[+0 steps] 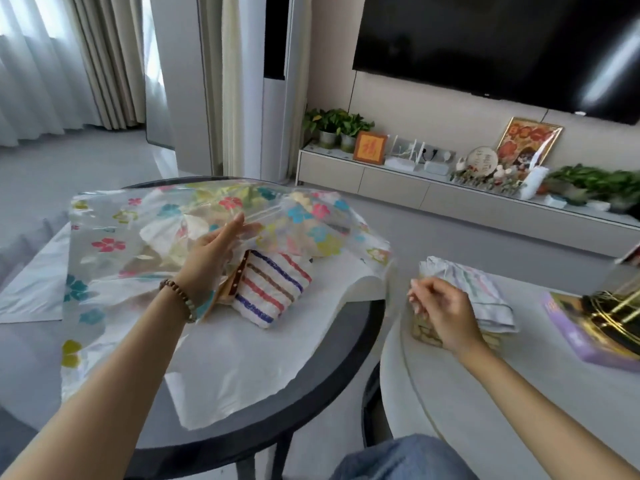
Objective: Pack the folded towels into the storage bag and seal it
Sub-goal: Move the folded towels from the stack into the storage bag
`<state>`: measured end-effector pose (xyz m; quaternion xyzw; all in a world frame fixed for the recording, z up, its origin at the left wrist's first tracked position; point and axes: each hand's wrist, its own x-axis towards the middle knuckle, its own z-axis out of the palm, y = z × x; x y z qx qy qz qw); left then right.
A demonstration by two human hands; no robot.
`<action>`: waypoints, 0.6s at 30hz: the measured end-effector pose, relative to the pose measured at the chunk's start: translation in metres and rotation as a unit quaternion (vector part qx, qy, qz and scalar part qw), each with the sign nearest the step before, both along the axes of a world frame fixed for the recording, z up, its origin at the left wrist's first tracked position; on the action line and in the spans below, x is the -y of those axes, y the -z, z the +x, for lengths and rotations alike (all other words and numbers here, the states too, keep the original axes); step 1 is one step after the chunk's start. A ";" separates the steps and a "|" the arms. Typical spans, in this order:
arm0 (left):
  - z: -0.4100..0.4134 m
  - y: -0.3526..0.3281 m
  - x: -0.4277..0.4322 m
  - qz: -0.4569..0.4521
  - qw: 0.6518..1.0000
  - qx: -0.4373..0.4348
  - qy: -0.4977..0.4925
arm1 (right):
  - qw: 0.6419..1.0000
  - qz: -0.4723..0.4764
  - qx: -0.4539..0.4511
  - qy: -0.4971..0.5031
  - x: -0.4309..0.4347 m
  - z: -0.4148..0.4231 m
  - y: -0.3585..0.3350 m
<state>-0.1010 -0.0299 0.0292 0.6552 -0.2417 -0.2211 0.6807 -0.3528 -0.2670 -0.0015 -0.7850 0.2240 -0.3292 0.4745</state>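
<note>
a clear storage bag printed with coloured flowers lies spread over a round dark-rimmed glass table, on top of a white sheet that covers much of the tabletop. the left hand, with a beaded bracelet on its wrist, reaches into the bag's mouth with fingers extended and loose, the clear film draped over them — it lifts the upper layer rather than gripping anything firmly, as far as the view shows. just beside that wrist a folded striped towel, white with blue, red and brown bands, sits half in the bag's opening, its near end on the white sheet. deeper inside the bag, pale folded cloth shows through the plastic, though its shape is blurred. the right hand hovers over a second, white table to the right, fingers curled inward in a loose pinch; whether it actually grips something cannot be told, since the fingertips are blurred. right behind it lies another folded towel, pale with faint stripes, resting on a yellowish item that the hand mostly hides. a purple box sits farther right on the same table. a denim-clad knee shows at the bottom edge.
</note>
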 end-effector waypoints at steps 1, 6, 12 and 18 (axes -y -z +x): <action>-0.002 0.003 0.003 0.004 1.000 0.000 0.003 | 0.999 0.002 0.001 0.045 0.018 -0.009 0.003; -0.013 0.016 0.024 -0.018 1.000 -0.017 0.001 | 0.966 -0.033 -0.089 0.239 0.103 -0.040 0.023; -0.019 0.016 0.045 -0.016 0.999 -0.021 -0.022 | 0.912 0.151 -0.245 0.291 0.167 -0.055 0.026; -0.022 0.017 0.059 0.002 0.999 -0.025 -0.026 | 0.895 0.219 -0.256 0.293 0.193 -0.047 0.030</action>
